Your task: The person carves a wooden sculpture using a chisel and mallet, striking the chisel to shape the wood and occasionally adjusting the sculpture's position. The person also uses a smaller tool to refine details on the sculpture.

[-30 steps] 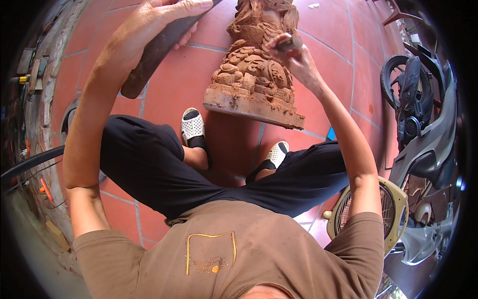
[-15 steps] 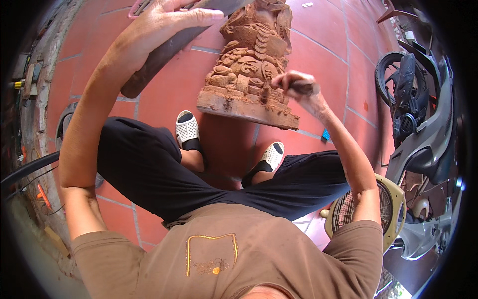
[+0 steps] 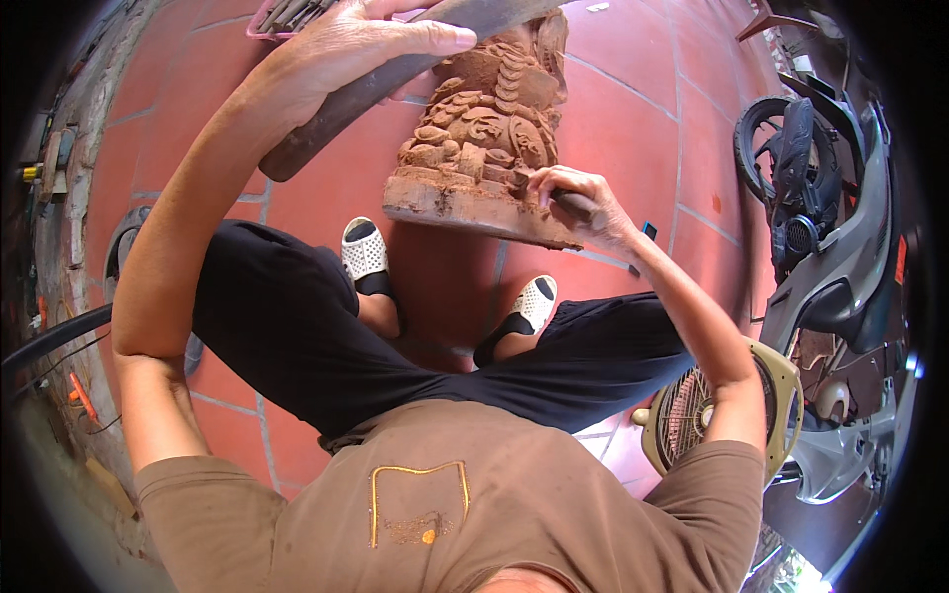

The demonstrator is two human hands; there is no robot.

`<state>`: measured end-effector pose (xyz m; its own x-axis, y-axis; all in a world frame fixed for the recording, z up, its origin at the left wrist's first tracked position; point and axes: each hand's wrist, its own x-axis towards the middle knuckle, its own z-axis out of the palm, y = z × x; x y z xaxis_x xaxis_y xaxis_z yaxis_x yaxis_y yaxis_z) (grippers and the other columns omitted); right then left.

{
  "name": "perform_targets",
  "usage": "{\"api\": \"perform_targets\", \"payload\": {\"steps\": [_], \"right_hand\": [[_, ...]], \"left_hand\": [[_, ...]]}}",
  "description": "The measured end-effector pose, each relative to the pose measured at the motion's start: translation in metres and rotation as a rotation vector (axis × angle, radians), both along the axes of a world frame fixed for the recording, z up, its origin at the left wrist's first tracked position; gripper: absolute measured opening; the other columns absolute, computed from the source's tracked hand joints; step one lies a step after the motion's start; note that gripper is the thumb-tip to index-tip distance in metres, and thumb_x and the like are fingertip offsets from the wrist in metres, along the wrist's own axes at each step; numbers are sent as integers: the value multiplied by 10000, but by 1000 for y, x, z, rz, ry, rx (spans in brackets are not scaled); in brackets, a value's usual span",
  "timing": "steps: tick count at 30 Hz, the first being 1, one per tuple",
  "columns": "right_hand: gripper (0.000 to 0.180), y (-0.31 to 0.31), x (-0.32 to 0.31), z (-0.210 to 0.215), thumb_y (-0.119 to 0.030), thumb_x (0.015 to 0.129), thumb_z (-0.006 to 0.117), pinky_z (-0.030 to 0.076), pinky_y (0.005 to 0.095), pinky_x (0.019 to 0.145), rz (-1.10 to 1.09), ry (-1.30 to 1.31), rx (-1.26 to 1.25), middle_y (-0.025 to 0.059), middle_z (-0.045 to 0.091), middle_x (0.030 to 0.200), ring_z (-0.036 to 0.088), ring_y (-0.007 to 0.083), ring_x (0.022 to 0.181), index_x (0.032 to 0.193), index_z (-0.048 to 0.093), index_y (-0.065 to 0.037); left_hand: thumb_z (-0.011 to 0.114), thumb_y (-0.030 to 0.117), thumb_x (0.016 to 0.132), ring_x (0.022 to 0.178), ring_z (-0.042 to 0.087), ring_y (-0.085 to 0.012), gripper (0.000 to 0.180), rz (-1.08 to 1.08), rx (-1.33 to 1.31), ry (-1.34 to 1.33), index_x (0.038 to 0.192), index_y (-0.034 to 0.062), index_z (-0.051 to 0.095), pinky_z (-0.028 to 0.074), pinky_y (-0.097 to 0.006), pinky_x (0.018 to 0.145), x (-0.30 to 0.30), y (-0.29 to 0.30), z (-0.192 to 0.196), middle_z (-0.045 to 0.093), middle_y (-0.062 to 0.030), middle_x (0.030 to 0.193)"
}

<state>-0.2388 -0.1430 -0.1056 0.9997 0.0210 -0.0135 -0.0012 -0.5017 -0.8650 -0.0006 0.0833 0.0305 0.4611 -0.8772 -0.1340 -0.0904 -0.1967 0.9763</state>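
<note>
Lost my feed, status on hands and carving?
Left hand raised, gripping wooden mallet. Right hand holds chisel at carving base. Nothing in the way.

One carved wooden statue (image 3: 484,128) stands on the red tiled floor (image 3: 633,109). Two hands are in view: the left hand (image 3: 346,49) and the right hand (image 3: 578,198). One long dark wooden mallet (image 3: 395,74) lies in the left grip, and one chisel (image 3: 571,205) in the right grip. Two white perforated clogs show, one (image 3: 364,249) on the left foot and one (image 3: 534,298) on the right. One electric fan (image 3: 712,415) with a pale yellow-green frame sits by the right arm. One grey scooter (image 3: 840,257) is parked at the right edge. One pink tray (image 3: 287,15) of tools shows at the top; the tools in it are too blurred to count.
</note>
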Motion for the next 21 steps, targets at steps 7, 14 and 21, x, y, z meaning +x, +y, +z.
{"api": "perform_targets", "payload": {"steps": [7, 14, 21], "right_hand": [[147, -40, 48, -7, 134, 840, 555, 494, 279, 896, -225, -47, 170, 85, 636, 1080, 563, 131, 1049, 892, 547, -4], [162, -37, 4, -27, 126, 842, 599, 474, 254, 859, -209, 119, 249, 53, 643, 1047, 578, 132, 1012, 863, 559, -29], [214, -42, -25, 13, 81, 855, 656, 512, 356, 976, -300, 210, 502, 116, 692, 1030, 624, 213, 1116, 926, 533, -78]], "left_hand": [[678, 236, 905, 803, 578, -68, 500, 2, -1, 25, 1325, -11, 566, 472, -204, 662, -3, -15, 2, 656, -36, 984], [680, 244, 906, 801, 581, -67, 496, -48, 32, 56, 1317, -10, 568, 478, -207, 668, -14, -21, 8, 651, -29, 988], [671, 235, 914, 841, 580, -62, 483, -89, -54, 60, 1317, -12, 571, 471, -192, 698, -9, -35, -2, 648, -28, 1023]]}}
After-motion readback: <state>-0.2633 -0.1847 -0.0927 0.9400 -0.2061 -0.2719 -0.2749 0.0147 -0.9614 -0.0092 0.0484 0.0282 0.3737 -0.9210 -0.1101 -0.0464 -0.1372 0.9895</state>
